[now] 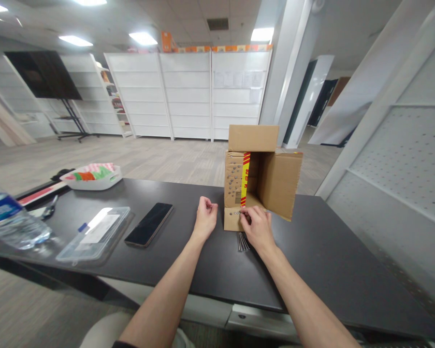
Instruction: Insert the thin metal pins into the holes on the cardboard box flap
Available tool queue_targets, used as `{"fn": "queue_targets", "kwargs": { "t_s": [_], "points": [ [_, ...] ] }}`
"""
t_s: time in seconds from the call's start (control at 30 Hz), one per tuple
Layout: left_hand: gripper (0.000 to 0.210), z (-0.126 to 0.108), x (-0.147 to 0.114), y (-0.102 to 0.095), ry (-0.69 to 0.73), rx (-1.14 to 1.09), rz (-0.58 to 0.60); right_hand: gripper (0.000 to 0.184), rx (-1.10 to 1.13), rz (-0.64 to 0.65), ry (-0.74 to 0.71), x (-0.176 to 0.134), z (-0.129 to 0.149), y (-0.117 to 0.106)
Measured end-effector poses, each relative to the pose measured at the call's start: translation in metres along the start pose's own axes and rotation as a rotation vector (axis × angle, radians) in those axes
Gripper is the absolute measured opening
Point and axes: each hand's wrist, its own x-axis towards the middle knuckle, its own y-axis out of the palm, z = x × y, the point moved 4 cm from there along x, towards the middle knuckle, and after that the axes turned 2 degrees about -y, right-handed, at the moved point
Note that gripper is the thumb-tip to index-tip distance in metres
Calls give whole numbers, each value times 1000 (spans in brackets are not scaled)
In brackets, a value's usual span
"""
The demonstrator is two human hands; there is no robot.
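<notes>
An open cardboard box (235,222) lies on its side, its opening towards me. Many round metal heads dot its left flap (233,169), and a few more sit in a row on the lower flap. My right hand (257,226) is closed in a pinch at the lower flap, by the end of that row; what is between the fingertips is too small to make out. Below the flap, several long metal nails or screws (243,242) lie fanned on the table. Left of the box, my left hand (206,217) hovers with curled fingers; anything inside them is hidden.
On the dark table (210,270), a black phone (149,224) lies left of my left hand. Beyond it are a clear plastic case (96,234), a water bottle (14,220) and a white basket (94,181) with colourful contents. A perforated white panel (413,145) stands at the right.
</notes>
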Motion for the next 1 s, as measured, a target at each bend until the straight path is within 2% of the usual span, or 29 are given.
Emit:
{"fn": "queue_targets", "kwargs": {
  "t_s": [0.67,0.87,1.0],
  "points": [
    [21,-3,0,1,0,-16,3,11,3,21,49,1,1,-2],
    [21,-5,-1,0,-1,-14,1,11,49,17,25,0,5,-5],
    [21,-4,-1,0,3,-13,2,14,82,69,-25,-3,10,-7]
  ]
}}
